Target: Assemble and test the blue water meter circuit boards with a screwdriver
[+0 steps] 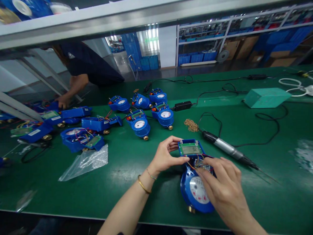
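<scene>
A blue water meter (pixel 186 189) with a round white dial and a brass fitting lies on the green bench in front of me. Its blue display housing (pixel 192 142), holding a green circuit board with a small LCD, is tipped up at the far side. My left hand (pixel 167 155) grips that housing by its left edge, thumb in front and fingers behind. Thin wires (pixel 199 160) run between housing and meter body. My right hand (pixel 222 182) pinches at these wires with thumb and forefinger over the meter's cavity; the exact wire is hard to make out.
An electric screwdriver (pixel 227 147) lies right of the meter, near a pile of small brass screws (pixel 191 125). More blue meters (pixel 139 125) stand farther back, and others (pixel 81 138) lie at left by a plastic bag (pixel 88 161). A green box (pixel 266 97) trails cords. A co-worker's hand (pixel 64 100) is at far left.
</scene>
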Action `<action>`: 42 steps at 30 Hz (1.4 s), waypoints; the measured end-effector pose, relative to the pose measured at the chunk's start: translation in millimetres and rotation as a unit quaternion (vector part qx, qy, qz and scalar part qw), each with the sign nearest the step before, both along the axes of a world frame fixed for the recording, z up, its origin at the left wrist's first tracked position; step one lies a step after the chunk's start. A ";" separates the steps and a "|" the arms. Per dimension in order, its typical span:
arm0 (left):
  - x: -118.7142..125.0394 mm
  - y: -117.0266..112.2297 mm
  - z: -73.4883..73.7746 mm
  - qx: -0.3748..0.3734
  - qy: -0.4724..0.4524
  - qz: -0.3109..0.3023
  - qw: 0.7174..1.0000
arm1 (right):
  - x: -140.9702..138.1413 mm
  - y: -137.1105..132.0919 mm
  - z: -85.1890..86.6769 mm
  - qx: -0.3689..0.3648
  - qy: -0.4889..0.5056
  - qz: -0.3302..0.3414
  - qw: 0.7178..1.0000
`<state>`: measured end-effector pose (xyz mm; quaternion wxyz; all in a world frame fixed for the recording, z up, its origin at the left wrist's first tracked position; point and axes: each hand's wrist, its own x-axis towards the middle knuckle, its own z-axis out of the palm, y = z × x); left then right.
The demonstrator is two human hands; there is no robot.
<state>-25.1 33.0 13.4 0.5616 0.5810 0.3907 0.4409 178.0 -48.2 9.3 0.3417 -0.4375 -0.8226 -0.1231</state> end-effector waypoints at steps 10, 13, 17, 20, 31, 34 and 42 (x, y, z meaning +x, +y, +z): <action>8.9 -7.2 -7.5 0.158 0.041 0.028 0.986 | 1.3 10.4 -5.2 -0.036 0.103 -0.013 0.994; 10.0 -8.8 -9.5 0.193 0.046 0.028 0.980 | -1.6 11.4 -2.2 -0.037 0.164 -0.002 0.986; 9.1 -11.0 -9.3 0.294 0.094 0.055 0.950 | -7.1 5.7 -1.9 -0.035 0.215 -0.044 0.975; 6.5 -11.1 -5.9 0.374 0.122 0.072 0.917 | -10.5 2.0 -4.2 -0.062 0.243 -0.076 0.965; -3.5 -13.2 3.3 0.530 0.195 0.079 0.822 | -27.8 7.4 5.6 0.026 0.132 -0.106 0.985; -4.8 -14.8 3.1 0.540 0.198 0.095 0.812 | -33.6 6.8 3.8 -0.023 0.227 -0.109 0.968; -6.0 -16.7 2.5 0.549 0.199 0.108 0.805 | -28.2 7.8 1.8 -0.391 0.599 -0.003 0.699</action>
